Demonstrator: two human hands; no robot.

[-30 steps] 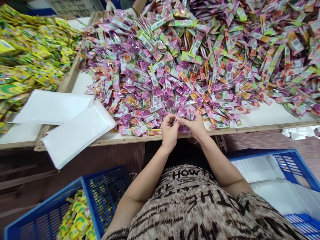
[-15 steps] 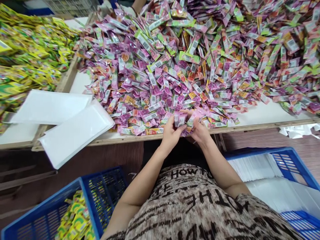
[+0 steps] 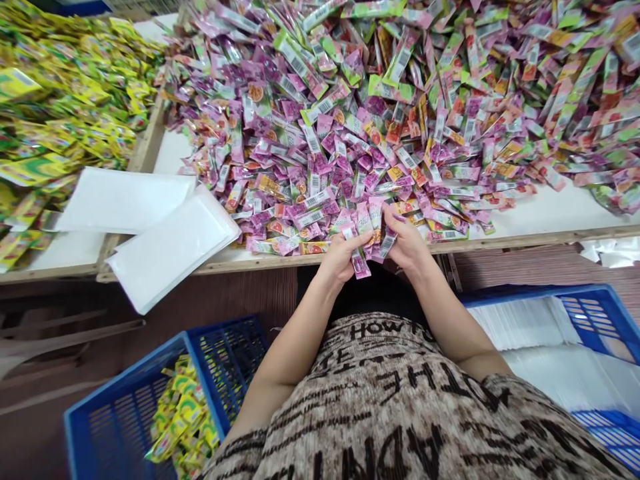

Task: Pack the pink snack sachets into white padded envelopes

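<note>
Your left hand (image 3: 345, 257) pinches a few small pink packets (image 3: 361, 259) between thumb and fingers, over the front edge of the bench (image 3: 530, 217). Your right hand (image 3: 406, 243) is closed round more of them, just beside it. Beyond both lies a heap of pink and green packets (image 3: 320, 147); left of that, white sheets (image 3: 173, 247) overlap, sticking out past the wooden rim (image 3: 250, 265).

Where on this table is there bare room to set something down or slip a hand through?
Bare white tabletop lies right of the right hand, between pink sachets and front edge; a narrow strip separates the wooden divider from that pile. Crowded: the pile itself, the yellow packets, and the front around the left hand.
</note>
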